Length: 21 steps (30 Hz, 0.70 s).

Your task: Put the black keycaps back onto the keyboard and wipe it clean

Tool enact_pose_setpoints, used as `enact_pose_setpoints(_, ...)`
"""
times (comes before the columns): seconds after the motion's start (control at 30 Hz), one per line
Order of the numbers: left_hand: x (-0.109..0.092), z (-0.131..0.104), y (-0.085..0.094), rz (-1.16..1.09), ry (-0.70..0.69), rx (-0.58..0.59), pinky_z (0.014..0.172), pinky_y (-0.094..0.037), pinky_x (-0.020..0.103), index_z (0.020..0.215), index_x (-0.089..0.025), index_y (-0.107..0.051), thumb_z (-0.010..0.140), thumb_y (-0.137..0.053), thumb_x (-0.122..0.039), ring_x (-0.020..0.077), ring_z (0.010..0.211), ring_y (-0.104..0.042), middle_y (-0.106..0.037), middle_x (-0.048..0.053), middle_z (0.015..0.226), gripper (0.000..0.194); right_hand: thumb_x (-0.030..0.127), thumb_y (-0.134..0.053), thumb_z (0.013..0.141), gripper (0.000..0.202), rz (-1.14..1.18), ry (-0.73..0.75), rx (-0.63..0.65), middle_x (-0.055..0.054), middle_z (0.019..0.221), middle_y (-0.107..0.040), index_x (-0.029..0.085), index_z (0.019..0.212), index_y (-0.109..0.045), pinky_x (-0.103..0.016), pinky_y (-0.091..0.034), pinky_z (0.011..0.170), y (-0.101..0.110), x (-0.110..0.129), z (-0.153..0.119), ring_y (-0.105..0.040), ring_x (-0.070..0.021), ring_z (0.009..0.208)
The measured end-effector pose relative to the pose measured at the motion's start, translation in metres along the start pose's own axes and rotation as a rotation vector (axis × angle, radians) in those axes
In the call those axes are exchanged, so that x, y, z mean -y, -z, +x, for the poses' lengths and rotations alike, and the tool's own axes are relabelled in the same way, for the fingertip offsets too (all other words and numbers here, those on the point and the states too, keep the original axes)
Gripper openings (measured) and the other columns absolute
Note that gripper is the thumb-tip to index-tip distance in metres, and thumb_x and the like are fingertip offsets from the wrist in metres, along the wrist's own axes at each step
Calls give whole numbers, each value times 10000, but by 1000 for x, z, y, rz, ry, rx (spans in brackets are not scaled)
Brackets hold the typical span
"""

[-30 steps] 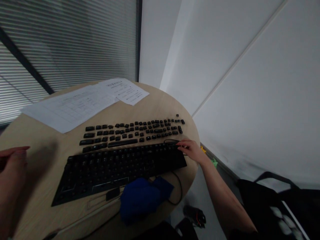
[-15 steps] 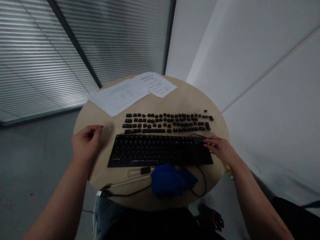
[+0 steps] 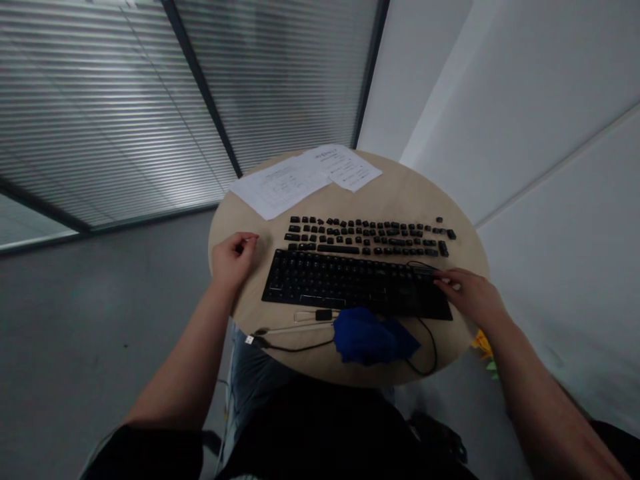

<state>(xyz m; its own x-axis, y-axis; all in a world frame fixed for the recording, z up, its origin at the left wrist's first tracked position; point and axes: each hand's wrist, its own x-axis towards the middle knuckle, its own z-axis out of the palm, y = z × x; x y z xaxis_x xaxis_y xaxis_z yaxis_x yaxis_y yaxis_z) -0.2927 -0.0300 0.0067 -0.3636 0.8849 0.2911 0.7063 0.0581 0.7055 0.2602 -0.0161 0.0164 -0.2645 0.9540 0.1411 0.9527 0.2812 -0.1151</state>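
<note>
A black keyboard [image 3: 330, 283] lies on the round wooden table with most of its keycaps off. Behind it, loose black keycaps [image 3: 370, 232] are laid out in rows, a long space bar [image 3: 338, 249] among them. My left hand [image 3: 234, 259] rests left of the keyboard, its fingers curled and the thumb against the index finger; whatever they may hold is hidden. Over the keyboard's far right corner, my right hand [image 3: 467, 290] is closed in a pinch. Its fingertips are at the keyboard's edge, and what they grip is too small to tell.
A crumpled blue cloth [image 3: 367, 337] lies at the near edge. Beside it are a wire keycap puller [image 3: 320, 315] and a cable with a USB plug [image 3: 250, 340]. Printed papers [image 3: 285, 183] cover the table's far left part. A white wall [image 3: 540, 120] stands close on the right.
The camera view has turned, so the table and both hands appear further right and slightly higher. Relative to the keyboard, both hands stay nearly where they were.
</note>
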Motion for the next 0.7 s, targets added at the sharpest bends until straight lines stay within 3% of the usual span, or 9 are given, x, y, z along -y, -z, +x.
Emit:
enact_pose_setpoints(0.13, -17, -23, 27, -76, -63, 220, 660, -484, 265, 918, -148, -760, 833, -598, -506, 167, 685, -607, -716, 45, 757, 402, 457, -542, 956, 397, 169, -109, -149, -99, 1053, -770, 203, 1172, -757, -362, -590, 696, -4, 8, -16, -716, -211, 723)
enact_pose_setpoints(0.2, -29, -39, 42, -79, -167, 503, 597, -461, 257, 894, -182, -776, 826, -637, -534, 154, 607, -577, -657, 6, 652, 385, 457, -553, 948, 390, 270, -168, -240, -110, 1081, -764, 204, 1159, -761, -353, -604, 694, -8, 16, -28, -714, -205, 734)
enact_pose_setpoints(0.27, -39, -56, 54, 11, -289, 710, 623, -478, 265, 950, -221, -784, 865, -623, -506, 158, 639, -612, -680, 9, 709, 339, 464, -568, 935, 392, 368, -248, -331, -125, 1098, -757, 194, 1137, -768, -347, -616, 684, -14, 24, -43, -716, -215, 780)
enact_pose_setpoints(0.33, -42, -71, 58, 122, -381, 755, 754, -525, 299, 952, -262, -791, 876, -622, -467, 191, 807, -684, -741, 37, 894, 276, 474, -574, 920, 406, 457, -347, -416, -138, 1079, -756, 175, 1112, -772, -342, -617, 651, -21, 33, -58, -713, -229, 811)
enact_pose_setpoints(0.43, -33, -84, 53, 200, -451, 823, 795, -553, 307, 982, -310, -788, 898, -591, -480, 219, 917, -713, -749, 42, 1012, 273, 467, -558, 914, 418, 558, -460, -516, -149, 1052, -755, 156, 1095, -771, -340, -613, 638, -29, 45, -77, -705, -237, 830)
enact_pose_setpoints(0.57, -21, -85, 38, 267, -465, 816, 763, -573, 320, 855, -294, -782, 867, -564, -507, 242, 856, -729, -749, 53, 947, 305, 452, -551, 917, 391, 619, -496, -564, -145, 1076, -748, 175, 1082, -772, -328, -606, 637, -30, 53, -101, -699, -234, 854)
enact_pose_setpoints(0.7, -23, -84, 31, 273, -483, 768, 773, -583, 342, 862, -310, -789, 864, -523, -504, 252, 859, -737, -755, 49, 948, 330, 461, -570, 910, 370, 663, -536, -585, -148, 1067, -743, 189, 1051, -777, -343, -610, 621, -31, 52, -128, -699, -252, 857)
